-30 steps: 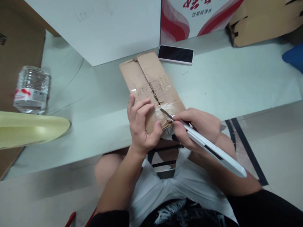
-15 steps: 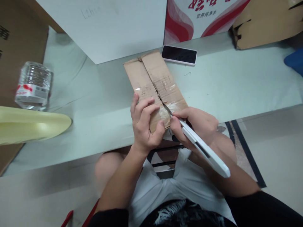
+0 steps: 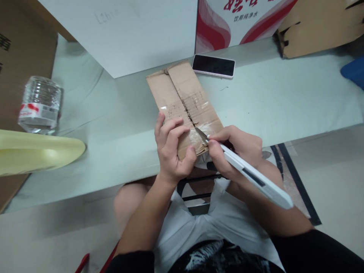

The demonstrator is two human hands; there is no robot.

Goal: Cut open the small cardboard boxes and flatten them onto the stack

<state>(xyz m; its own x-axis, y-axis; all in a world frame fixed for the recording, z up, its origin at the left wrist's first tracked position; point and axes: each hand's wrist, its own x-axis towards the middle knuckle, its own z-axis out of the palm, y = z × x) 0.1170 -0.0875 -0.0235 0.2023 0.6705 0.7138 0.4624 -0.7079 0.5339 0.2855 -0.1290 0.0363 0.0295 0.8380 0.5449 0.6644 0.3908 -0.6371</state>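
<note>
A flat brown cardboard box (image 3: 186, 91) lies at a slant near the table's front edge. Its top has a lengthwise seam, ragged along the middle, and clear tape crosses it. My left hand (image 3: 173, 148) grips the box's near left part, fingers bent over the top and thumb by the near edge. In my right hand (image 3: 237, 148) is a white utility knife (image 3: 256, 176), pinched close to its blade. The metal blade is out, and its tip meets the seam to the right of my left fingers. The underside of the box is hidden.
A pink-edged phone (image 3: 214, 66) lies beyond the box, before a white carton (image 3: 136, 34) and a red-and-white carton (image 3: 218, 26). At left are a water bottle (image 3: 40, 106) and a yellow curved object (image 3: 42, 151). An opened brown carton (image 3: 321, 28) and something blue (image 3: 354, 74) are at right.
The knife's handle has swung outward to the right and a little up, tilting the blade differently against the seam. My left hand keeps its place on the box.
</note>
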